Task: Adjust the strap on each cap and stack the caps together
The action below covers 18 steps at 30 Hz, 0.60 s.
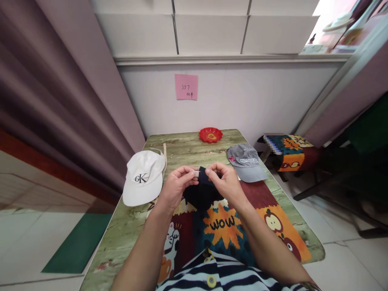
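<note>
Striped shirt (224, 279) nearest; at centre I see the dark cap (200, 198), left hand (176, 185) pinching its silvery clasp (196, 173), right hand (226, 182) its strap (202, 174). Either pinch loosening could slip the strap. White cap (145, 171) at nine o'clock, gray cap (246, 159) at two.

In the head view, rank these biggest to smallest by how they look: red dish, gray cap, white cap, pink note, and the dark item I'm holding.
1. White cap
2. Gray cap
3. Pink note
4. Red dish

Dark item: partly covered, so unranked.
</note>
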Each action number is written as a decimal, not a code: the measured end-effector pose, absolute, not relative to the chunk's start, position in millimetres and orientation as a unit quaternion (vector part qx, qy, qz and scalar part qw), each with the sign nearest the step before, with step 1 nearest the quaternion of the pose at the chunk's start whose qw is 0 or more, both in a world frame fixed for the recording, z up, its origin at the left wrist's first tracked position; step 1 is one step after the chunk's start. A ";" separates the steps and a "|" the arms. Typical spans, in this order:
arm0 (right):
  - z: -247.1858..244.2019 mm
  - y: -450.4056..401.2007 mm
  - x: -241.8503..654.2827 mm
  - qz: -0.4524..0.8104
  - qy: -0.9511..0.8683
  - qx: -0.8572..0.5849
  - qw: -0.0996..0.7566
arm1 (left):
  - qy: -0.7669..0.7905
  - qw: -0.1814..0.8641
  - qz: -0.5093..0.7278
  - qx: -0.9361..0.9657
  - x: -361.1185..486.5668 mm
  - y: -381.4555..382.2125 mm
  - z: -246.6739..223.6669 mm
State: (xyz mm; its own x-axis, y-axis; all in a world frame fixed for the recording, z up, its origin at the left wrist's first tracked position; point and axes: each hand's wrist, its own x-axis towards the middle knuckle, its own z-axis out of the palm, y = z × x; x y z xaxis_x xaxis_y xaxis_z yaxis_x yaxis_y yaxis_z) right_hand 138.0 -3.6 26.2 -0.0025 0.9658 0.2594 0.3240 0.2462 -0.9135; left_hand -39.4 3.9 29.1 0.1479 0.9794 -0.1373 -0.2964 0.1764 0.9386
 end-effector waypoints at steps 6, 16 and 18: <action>21.3 -2.8 133.9 0.349 -0.624 -0.525 0.462 | 0.394 0.704 0.492 0.328 -46.0 11.2 23.1; 21.2 -2.3 128.6 0.327 -0.621 -0.546 0.458 | 0.370 0.719 0.506 0.300 -43.3 10.9 19.0; 21.2 -2.3 127.9 0.327 -0.622 -0.550 0.452 | 0.365 0.718 0.506 0.308 -43.0 10.2 19.7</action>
